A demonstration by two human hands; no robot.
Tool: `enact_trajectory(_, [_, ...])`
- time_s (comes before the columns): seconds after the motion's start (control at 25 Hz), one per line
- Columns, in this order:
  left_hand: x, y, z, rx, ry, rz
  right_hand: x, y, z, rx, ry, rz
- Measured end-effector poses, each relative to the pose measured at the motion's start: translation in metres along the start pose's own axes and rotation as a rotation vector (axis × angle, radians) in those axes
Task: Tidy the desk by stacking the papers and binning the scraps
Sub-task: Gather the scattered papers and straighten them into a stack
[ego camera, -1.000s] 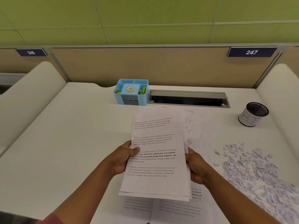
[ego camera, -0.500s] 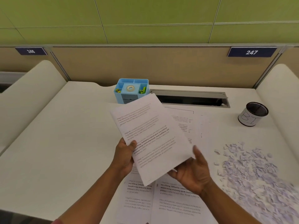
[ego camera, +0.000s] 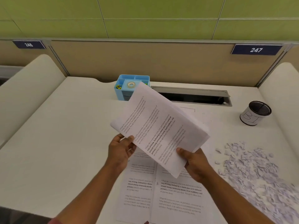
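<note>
Spreading across the view, the white desk (ego camera: 64,143) carries two printed sheets (ego camera: 161,194) near its front edge and a heap of scraps (ego camera: 252,172) at right. Above the sheets, a tilted stack of papers (ego camera: 158,126) is gripped by the left hand (ego camera: 121,151) and right hand (ego camera: 194,165). A labelled cup (ego camera: 254,113) stands far right.

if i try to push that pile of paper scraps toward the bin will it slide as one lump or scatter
Probably scatter: the paper scraps are many small loose bits, spread thin at the edges. Likely very light, so strays may lag or flutter. The mesh bin has a narrow mouth, so scooping seems safer.
</note>
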State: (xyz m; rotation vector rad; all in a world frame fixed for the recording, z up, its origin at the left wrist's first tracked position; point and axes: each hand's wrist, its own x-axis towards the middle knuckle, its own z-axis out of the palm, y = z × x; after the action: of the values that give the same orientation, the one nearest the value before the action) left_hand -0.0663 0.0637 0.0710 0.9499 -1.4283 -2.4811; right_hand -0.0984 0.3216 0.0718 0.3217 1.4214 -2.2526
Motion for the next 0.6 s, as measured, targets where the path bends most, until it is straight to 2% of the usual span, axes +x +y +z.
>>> enact_trajectory(0.12, [0.015, 0.018, -0.028, 0.150, -0.046, 0.058, 0.008, -0.013, -0.025, -0.122, -0.014, -0.047])
enact_trajectory(0.32, [0.020, 0.023, -0.042, 0.622, -0.110, 0.234, 0.015, -0.024, -0.045, -0.295, -0.087, -0.124])
enact_trajectory(0.44, [0.016, 0.007, -0.043, 0.711, -0.116, 0.257, 0.016, -0.017, -0.050, -0.389, -0.097, -0.156])
enact_trajectory(0.6, [0.010, -0.009, -0.046, 0.762, -0.130, 0.296, 0.013, -0.004, -0.055, -0.500, -0.026, -0.092])
